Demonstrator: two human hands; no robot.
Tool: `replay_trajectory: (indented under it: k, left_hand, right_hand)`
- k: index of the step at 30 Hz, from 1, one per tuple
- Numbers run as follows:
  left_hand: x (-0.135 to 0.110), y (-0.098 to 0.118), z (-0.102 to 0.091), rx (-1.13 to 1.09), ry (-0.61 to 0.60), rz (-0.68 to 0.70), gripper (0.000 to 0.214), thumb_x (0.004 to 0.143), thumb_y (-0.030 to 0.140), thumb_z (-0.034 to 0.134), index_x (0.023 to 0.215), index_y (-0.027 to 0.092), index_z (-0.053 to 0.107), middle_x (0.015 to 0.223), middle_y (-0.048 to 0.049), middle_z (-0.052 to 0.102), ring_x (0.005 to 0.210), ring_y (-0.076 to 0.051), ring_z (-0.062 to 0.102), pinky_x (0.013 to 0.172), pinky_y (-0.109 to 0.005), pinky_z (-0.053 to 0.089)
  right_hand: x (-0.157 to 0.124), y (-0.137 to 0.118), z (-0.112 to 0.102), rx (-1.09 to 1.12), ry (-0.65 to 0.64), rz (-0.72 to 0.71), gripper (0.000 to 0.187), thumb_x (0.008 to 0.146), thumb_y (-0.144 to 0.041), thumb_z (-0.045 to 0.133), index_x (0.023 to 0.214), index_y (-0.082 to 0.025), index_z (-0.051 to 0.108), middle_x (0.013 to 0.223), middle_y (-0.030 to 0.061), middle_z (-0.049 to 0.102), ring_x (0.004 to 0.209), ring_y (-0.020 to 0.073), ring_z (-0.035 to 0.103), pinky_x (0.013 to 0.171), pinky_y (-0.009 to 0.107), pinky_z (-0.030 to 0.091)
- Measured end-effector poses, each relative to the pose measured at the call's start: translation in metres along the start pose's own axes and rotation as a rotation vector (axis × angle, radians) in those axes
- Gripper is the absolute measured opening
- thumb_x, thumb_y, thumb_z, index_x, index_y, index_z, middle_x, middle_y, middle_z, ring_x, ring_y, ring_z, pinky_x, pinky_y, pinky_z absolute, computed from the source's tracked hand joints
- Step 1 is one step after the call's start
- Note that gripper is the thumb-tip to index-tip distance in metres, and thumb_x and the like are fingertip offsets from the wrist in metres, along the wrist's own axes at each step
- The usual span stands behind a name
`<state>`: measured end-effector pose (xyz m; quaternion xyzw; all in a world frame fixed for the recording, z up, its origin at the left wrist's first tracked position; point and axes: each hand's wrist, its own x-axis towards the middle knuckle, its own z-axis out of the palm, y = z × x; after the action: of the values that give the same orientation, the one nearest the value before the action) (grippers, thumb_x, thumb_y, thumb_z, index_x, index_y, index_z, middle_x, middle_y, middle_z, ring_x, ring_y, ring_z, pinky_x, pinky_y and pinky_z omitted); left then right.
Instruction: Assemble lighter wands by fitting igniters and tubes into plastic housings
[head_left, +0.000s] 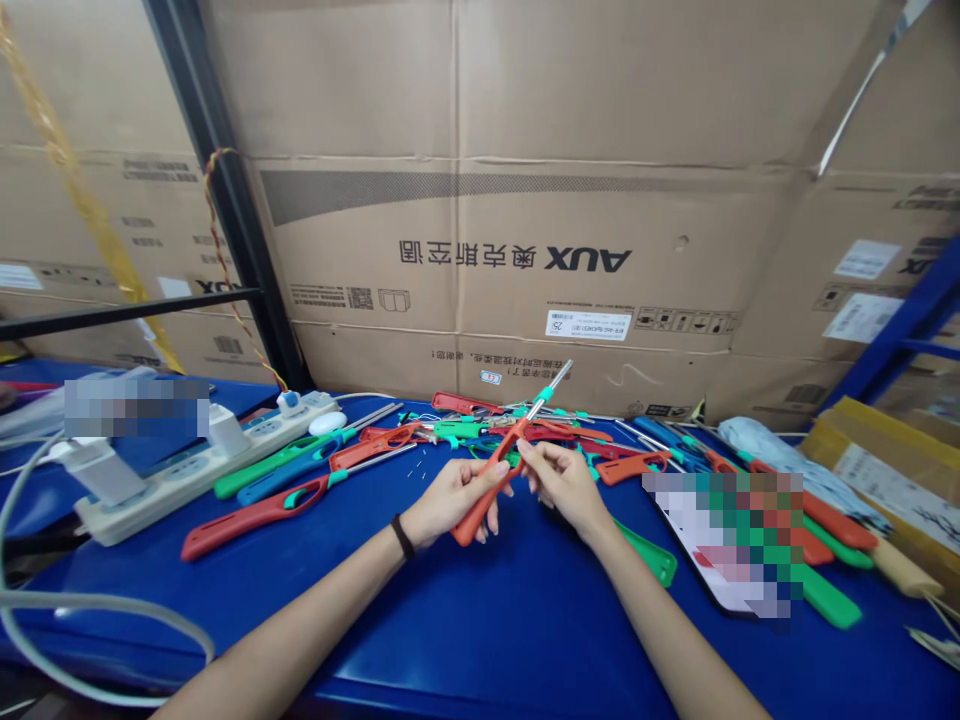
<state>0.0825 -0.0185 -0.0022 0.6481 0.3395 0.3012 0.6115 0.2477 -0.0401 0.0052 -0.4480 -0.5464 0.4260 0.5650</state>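
Between my two hands an orange lighter (478, 514) with a long metal barrel is held tilted, its tip pointing up and to the right. My left hand (456, 498) is wrapped round the orange handle. The fingers of my right hand (559, 480) pinch the lighter near the trigger opening, below the green collar. Behind the hands lies a heap of lighters and loose casing halves in red, green and orange. An orange casing piece (626, 468) rests just right of my right hand, and a green casing half (646, 552) lies beside my right forearm.
On the left, red (247, 522), blue and green lighters lie beside a white power strip (161, 490) with plugged-in chargers. Several tiny screws (417, 464) are scattered on the blue table (480, 640). More lighters (825, 595) lie at right by a yellow-taped box (892, 480). Large cartons (480, 120) stand behind.
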Motion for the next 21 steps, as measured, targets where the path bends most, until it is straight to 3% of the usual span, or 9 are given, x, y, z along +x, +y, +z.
replay_trajectory:
  k: [7,12,21]
  left_hand:
    - [0.0005,-0.0005,-0.0001,-0.021,-0.082,-0.053,0.056,0.074,0.069,0.056,0.077,0.013,0.056,0.039,0.0019,0.057,0.028,-0.01,0.05,0.029,-0.016,0.04]
    - [0.0001,0.0,-0.002,-0.009,-0.1,-0.077,0.055,0.077,0.067,0.053,0.08,0.013,0.056,0.038,0.0021,0.056,0.027,-0.01,0.049,0.028,-0.016,0.038]
    - [-0.0034,0.006,-0.0017,0.041,-0.096,-0.072,0.054,0.077,0.067,0.054,0.081,0.013,0.055,0.041,0.0023,0.057,0.03,-0.01,0.05,0.03,-0.016,0.038]
  right_hand:
    - [-0.0004,0.0021,0.0021,0.026,-0.131,0.111,0.052,0.069,-0.061,0.063,0.046,-0.02,0.041,0.038,-0.0094,0.032,0.033,0.0039,0.021,0.034,0.02,0.014]
    - [-0.0015,0.0036,0.0064,0.091,-0.204,0.18,0.049,0.071,-0.063,0.058,0.054,-0.022,0.037,0.041,-0.0115,0.03,0.034,0.0034,0.017,0.035,0.018,0.013]
    - [-0.0017,0.007,0.0101,0.075,-0.177,0.169,0.048,0.069,-0.067,0.058,0.062,-0.021,0.044,0.041,-0.0125,0.029,0.034,0.0038,0.016,0.034,0.019,0.013]
